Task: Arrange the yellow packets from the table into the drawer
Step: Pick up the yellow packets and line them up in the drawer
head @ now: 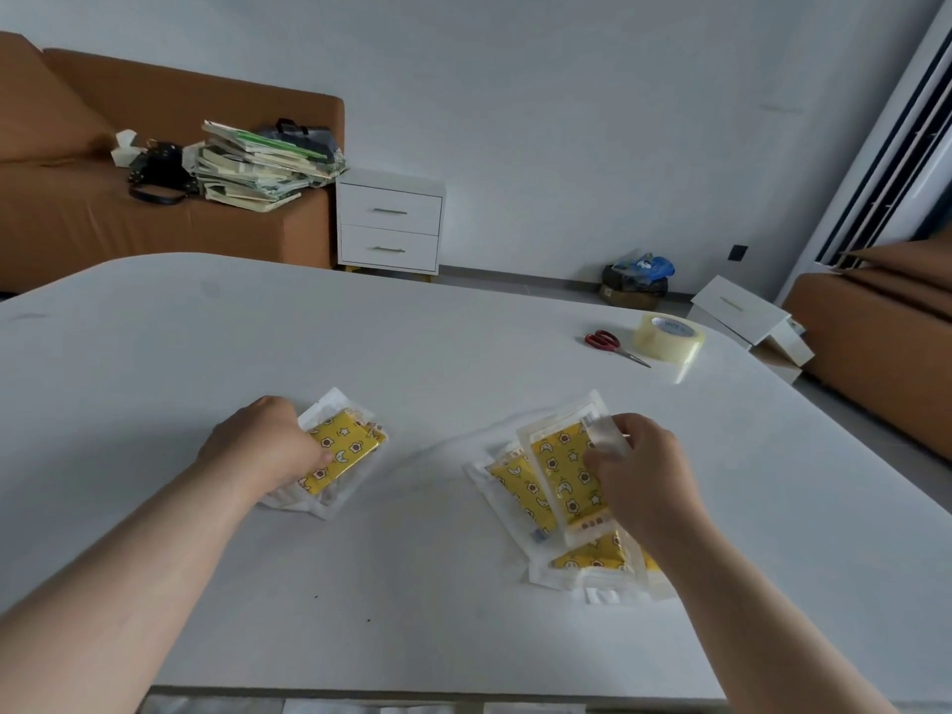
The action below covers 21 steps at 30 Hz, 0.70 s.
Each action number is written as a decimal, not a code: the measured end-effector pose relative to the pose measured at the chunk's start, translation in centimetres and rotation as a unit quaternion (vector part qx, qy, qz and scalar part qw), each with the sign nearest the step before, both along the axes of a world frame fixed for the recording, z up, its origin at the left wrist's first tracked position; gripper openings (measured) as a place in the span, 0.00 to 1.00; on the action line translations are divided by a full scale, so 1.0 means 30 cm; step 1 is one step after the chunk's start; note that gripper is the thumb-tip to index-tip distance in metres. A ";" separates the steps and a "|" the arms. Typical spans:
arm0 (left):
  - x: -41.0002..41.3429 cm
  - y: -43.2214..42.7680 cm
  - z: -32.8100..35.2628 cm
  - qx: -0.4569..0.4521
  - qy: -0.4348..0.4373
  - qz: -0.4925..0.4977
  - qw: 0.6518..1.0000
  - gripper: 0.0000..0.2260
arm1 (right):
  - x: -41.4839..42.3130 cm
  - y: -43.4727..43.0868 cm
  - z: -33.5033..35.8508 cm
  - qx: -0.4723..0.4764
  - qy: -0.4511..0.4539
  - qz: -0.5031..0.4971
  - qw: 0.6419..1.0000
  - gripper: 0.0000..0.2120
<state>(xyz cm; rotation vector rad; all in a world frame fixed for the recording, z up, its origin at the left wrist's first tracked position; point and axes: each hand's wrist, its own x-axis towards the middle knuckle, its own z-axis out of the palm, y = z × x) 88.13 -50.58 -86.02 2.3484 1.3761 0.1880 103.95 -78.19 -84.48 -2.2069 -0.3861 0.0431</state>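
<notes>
On the white table (412, 353) lie yellow patterned packets in clear wrappers, in two groups. My left hand (262, 445) grips the left group of packets (345, 450), fingers curled over its near edge. My right hand (639, 476) pinches the top edge of the uppermost packet (564, 471) of the right pile (520, 492), tilting it up. More packets (592, 559) lie under my right wrist. A white two-drawer cabinet (390, 224) stands shut against the far wall.
Red-handled scissors (610, 345) and a roll of clear tape (668, 336) lie at the table's far right. A brown sofa (103, 224) carries stacked books (257, 164) and a black bag. White boxes (742, 314) and a bin sit on the floor at right.
</notes>
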 end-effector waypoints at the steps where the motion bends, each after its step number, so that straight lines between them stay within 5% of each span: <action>1: -0.001 0.002 0.001 -0.007 -0.005 -0.001 1.000 0.17 | -0.001 -0.002 0.006 0.013 -0.007 -0.001 1.000 0.10; 10: -0.007 0.007 0.010 0.006 -0.101 -0.047 0.994 0.17 | -0.014 0.026 0.029 0.036 0.051 0.034 0.997 0.10; 21: -0.026 0.006 0.011 -0.011 -0.149 -0.044 0.988 0.15 | -0.042 0.072 -0.003 -0.280 -0.059 0.077 0.955 0.20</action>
